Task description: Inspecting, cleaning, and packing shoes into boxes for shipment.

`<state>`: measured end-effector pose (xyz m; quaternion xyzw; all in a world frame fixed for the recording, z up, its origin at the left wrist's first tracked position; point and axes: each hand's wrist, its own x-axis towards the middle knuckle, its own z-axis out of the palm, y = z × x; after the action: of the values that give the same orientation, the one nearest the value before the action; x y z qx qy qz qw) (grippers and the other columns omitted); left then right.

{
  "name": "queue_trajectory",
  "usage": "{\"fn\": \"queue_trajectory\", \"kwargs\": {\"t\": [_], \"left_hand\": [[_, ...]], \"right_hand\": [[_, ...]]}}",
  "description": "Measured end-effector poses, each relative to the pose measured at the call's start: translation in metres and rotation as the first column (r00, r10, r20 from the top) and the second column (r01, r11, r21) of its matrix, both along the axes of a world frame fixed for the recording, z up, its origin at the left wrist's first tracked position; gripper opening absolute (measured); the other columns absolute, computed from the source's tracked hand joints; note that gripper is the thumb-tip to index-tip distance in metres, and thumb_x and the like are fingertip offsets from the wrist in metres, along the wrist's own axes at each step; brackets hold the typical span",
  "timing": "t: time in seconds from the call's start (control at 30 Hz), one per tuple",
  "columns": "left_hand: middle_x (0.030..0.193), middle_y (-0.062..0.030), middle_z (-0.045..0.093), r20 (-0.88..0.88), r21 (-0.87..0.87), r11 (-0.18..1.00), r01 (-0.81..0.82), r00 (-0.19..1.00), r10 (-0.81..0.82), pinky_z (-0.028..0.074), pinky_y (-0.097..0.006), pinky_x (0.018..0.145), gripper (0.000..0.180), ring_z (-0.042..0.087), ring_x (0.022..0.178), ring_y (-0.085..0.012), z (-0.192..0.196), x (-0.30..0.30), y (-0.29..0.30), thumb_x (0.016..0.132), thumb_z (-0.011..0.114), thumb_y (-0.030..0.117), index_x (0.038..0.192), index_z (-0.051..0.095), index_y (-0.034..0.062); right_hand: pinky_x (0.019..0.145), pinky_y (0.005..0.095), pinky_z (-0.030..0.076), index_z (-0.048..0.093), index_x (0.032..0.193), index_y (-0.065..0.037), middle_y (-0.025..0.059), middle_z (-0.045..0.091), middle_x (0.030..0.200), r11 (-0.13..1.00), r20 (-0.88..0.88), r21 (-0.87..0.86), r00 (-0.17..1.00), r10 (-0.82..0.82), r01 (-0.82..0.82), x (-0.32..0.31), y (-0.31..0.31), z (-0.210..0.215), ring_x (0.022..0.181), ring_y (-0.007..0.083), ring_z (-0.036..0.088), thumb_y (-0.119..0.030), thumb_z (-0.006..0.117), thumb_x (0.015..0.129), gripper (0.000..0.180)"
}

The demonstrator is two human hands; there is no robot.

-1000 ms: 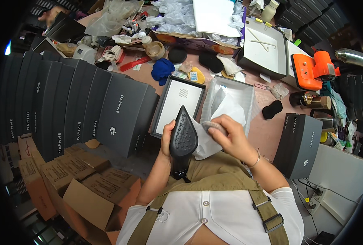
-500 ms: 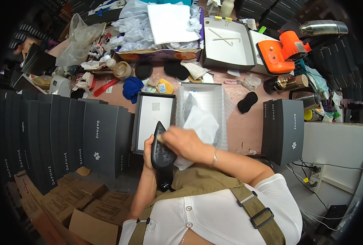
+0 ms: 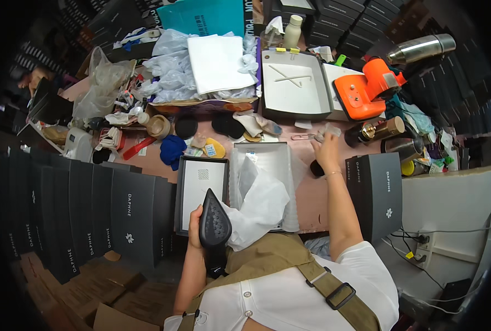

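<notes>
My left hand (image 3: 195, 229) is closed around a black pointed-toe shoe (image 3: 215, 220), holding it toe up with its patterned sole facing me. My right hand (image 3: 328, 151) reaches far across the right of the table, fingers bent in against a crumpled translucent wrap (image 3: 332, 130). Just below its fingers a black oval pad (image 3: 316, 168) is partly covered by the hand. A shallow dark box lid with a white inside (image 3: 202, 179) lies behind the shoe. Beside it an open box (image 3: 259, 148) holds white tissue paper (image 3: 262, 201) that spills over its near edge.
Dark shoe boxes stand in a row at left (image 3: 137, 218) and at right (image 3: 373, 187). Farther back are a carton of plastic bags (image 3: 171, 66), a tray with two thin sticks (image 3: 295, 96), an orange device (image 3: 361, 94), a steel flask (image 3: 422, 48) and a blue cloth (image 3: 172, 151).
My right hand has left the shoe's sole and stretched out to the wrap at the right. My left hand keeps the shoe, now more upright. The whole view has shifted slightly.
</notes>
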<state>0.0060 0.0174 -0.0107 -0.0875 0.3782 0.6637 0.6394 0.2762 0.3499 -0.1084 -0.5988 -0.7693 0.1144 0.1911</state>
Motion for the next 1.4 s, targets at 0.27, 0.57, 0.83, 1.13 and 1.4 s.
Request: {"fn": "queue_trajectory", "kwargs": {"t": [0.27,0.57,0.83,1.13,1.4], "left_hand": [[0.086,-0.0095,0.066,-0.049,-0.117,0.988,0.103,0.993,-0.109,0.055,-0.028,0.063,0.043,0.065,0.070,-0.0154,0.000,0.001,0.017,0.093,0.043,0.039,0.104,0.060,0.0018],[0.086,-0.0084,0.066,0.121,-0.133,0.990,0.053,0.992,-0.037,0.055,-0.029,0.064,0.039,0.065,0.071,-0.0163,-0.023,-0.013,0.014,0.093,0.045,0.037,0.104,0.061,0.0038],[0.083,-0.0076,0.066,0.196,-0.150,0.970,-0.192,0.956,0.220,0.053,-0.028,0.062,0.038,0.064,0.068,-0.0161,-0.032,-0.036,-0.017,0.093,0.046,0.037,0.101,0.062,0.0037],[0.092,-0.0059,0.064,0.191,-0.148,0.953,-0.264,0.938,0.290,0.052,-0.027,0.069,0.044,0.063,0.078,-0.0135,-0.030,-0.037,-0.030,0.092,0.043,0.038,0.114,0.058,0.0036],[0.111,-0.0073,0.058,-0.038,0.128,0.977,-0.170,0.984,0.176,0.049,-0.030,0.087,0.045,0.058,0.101,-0.0138,-0.018,-0.005,-0.015,0.096,0.034,0.035,0.126,0.048,0.0047]], "right_hand": [[0.096,0.0434,0.039,0.049,0.114,0.001,0.0239,0.047,0.117,0.951,-0.150,-0.192,0.950,-0.274,0.244,0.063,-0.024,-0.094,0.106,0.0401,0.049,-0.014,0.061,0.075,0.044],[0.097,0.0394,0.042,0.052,0.123,-0.004,0.0189,0.049,0.126,0.667,-0.401,0.092,0.585,0.705,-0.740,-0.204,-0.055,0.063,0.114,0.0368,0.050,-0.008,0.058,0.080,0.043],[0.080,0.0426,0.042,0.057,0.122,-0.015,0.0102,0.053,0.123,0.460,0.163,0.163,0.483,0.860,-0.873,-0.386,-0.044,-0.029,0.101,0.0281,0.054,-0.018,0.061,0.082,0.041],[0.080,0.0384,0.047,0.060,0.108,-0.001,0.0193,0.061,0.100,0.322,-0.597,-0.182,0.364,0.715,-0.929,-0.280,-0.135,0.111,0.091,0.0344,0.061,-0.016,0.065,0.084,0.029],[0.051,0.0382,0.044,0.054,0.079,-0.005,0.0123,0.051,0.070,0.443,-0.518,0.075,0.345,0.783,-0.893,-0.214,-0.207,0.116,0.060,0.0319,0.056,-0.011,0.068,0.079,0.015]]}}
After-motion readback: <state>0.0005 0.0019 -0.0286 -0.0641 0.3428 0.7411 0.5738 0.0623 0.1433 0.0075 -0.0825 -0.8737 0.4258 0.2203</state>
